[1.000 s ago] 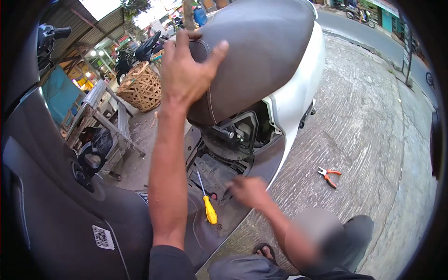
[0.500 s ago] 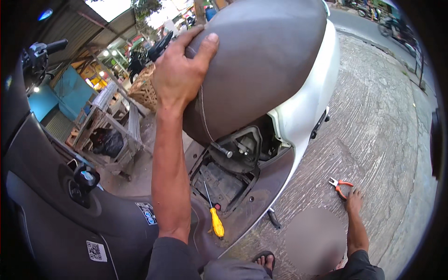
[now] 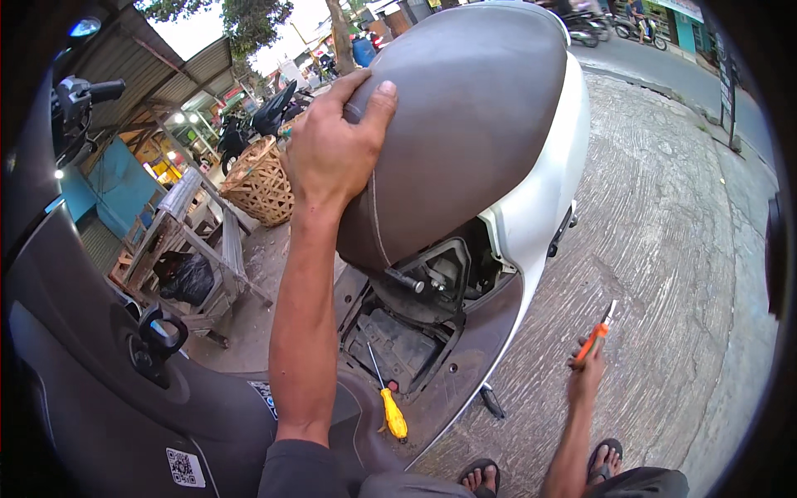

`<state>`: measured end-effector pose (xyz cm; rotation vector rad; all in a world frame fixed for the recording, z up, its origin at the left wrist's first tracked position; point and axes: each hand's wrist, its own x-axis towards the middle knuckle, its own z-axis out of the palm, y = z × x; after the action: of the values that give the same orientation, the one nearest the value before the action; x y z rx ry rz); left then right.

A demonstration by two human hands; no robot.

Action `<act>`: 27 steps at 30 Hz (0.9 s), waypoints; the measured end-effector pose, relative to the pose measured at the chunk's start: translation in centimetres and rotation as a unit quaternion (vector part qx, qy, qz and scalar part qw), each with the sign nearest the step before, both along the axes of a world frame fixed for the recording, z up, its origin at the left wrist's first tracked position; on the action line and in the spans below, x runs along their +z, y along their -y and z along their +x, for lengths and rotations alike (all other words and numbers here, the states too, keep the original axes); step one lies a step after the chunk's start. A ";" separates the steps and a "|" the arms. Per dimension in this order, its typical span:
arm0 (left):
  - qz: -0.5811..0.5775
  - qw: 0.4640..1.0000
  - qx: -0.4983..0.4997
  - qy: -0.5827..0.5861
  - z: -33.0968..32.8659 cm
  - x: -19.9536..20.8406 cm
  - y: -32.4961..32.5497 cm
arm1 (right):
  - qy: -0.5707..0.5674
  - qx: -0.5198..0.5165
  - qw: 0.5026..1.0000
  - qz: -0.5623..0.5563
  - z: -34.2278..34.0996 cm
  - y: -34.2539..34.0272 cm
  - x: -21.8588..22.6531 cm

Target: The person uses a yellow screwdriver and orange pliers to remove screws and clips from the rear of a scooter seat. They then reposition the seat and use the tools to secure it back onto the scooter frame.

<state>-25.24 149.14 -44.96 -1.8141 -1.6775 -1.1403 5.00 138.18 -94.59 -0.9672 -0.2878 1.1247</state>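
My left hand (image 3: 340,141) grips the front edge of a brown scooter seat (image 3: 465,108) and holds it tilted up, thumb on top; some fingers are hidden. Beneath, an open compartment (image 3: 398,336) shows a dark cover and a metal-tipped hinge pin. A yellow-handled screwdriver (image 3: 393,415) lies on the brown footboard, its shaft pointing into the compartment. To the right, above the rough concrete, my right hand (image 3: 586,365) is closed round the orange handles of pliers (image 3: 598,334), with the metal jaws pointing up and away.
The scooter's white side panel (image 3: 544,199) borders the concrete ground (image 3: 656,224). At left are its front panel and a handlebar grip (image 3: 106,90). Beyond stand a wooden bench (image 3: 195,236) and a woven basket (image 3: 264,184). Motorbikes pass on the road (image 3: 664,75).
My right hand has picked the pliers up off the concrete and brought them slightly left. My left hand stays on the raised seat. The view has shifted a little.
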 end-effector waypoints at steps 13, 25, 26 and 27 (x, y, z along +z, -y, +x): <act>0.004 1.000 -0.023 -0.003 1.1 0.8 -0.5 | -0.097 0.352 0.929 0.055 -23.7 5.4 27.4; 0.026 0.999 -0.026 -0.011 0.7 0.5 -0.9 | -0.322 0.132 0.918 0.189 -24.6 6.6 29.8; 0.021 0.999 -0.034 0.003 0.4 0.3 -0.8 | -0.250 0.258 0.922 0.144 -24.2 6.1 29.7; 0.019 0.999 -0.045 0.010 0.3 0.6 -0.9 | -0.178 0.375 0.904 0.103 -24.3 5.6 29.8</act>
<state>-24.89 150.04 -44.36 -1.8784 -1.5886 -1.2232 -19.26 132.54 -64.78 -0.4330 -0.4897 1.9027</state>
